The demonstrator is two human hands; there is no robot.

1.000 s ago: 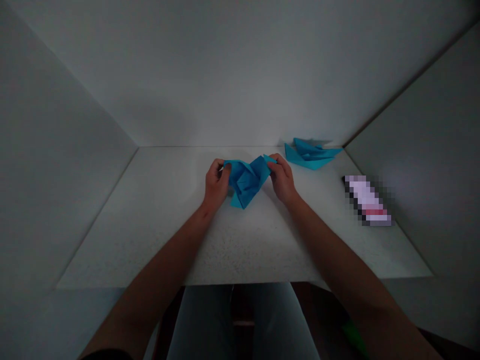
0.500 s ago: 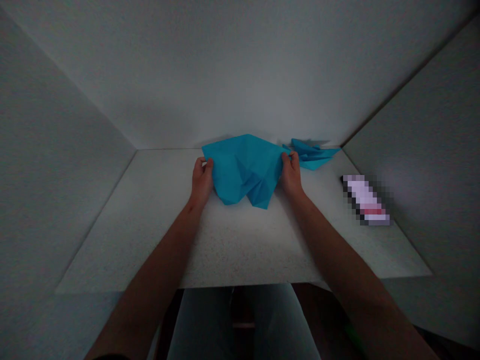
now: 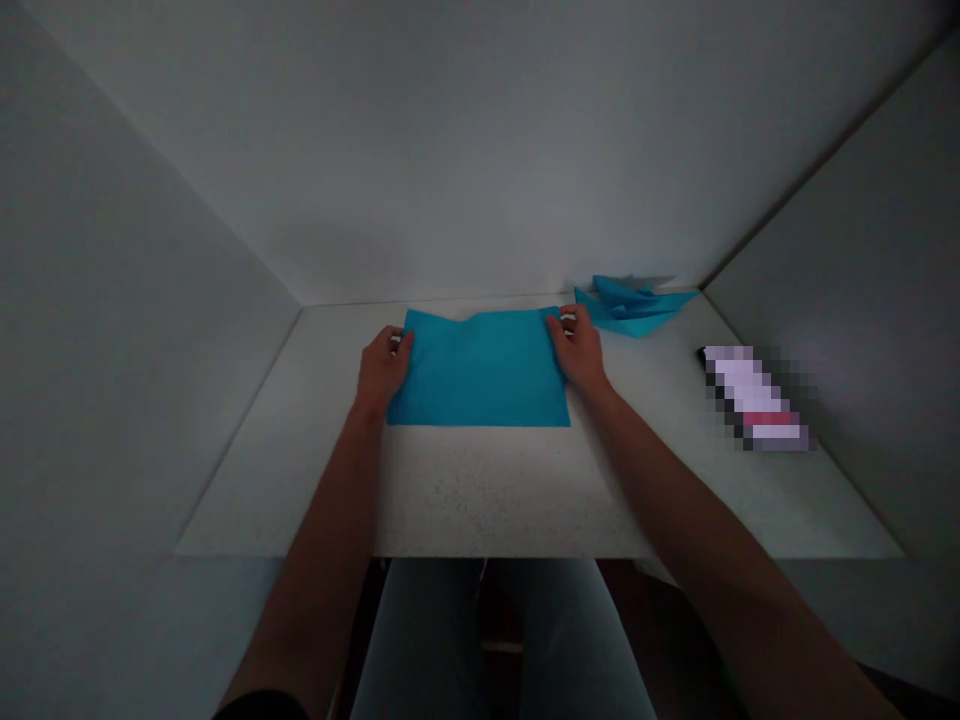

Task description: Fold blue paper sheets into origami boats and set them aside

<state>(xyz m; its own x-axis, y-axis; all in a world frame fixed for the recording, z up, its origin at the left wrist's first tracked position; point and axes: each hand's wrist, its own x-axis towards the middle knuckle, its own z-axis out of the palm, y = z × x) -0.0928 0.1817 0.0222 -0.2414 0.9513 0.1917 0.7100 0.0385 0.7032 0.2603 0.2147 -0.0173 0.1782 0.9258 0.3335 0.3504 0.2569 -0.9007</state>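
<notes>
A blue sheet of paper (image 3: 480,372) lies almost flat in front of me, its far edge slightly wavy. My left hand (image 3: 384,364) pinches its far left corner between thumb and fingers. At the far right corner, my right hand (image 3: 577,345) grips the sheet the same way, thumb on top. Just beyond the right hand rests a folded blue paper boat (image 3: 634,305), close to the back wall and not touched.
The white table (image 3: 465,490) is bordered by a back wall (image 3: 465,150) and side panels. A phone (image 3: 754,395), blurred by pixels, lies at the right near the right panel (image 3: 862,300). My legs are below the table's front edge.
The paper has gone from raised and crumpled to spread nearly flat as a rectangle. My left hand has moved a little left. The view has shifted slightly.
</notes>
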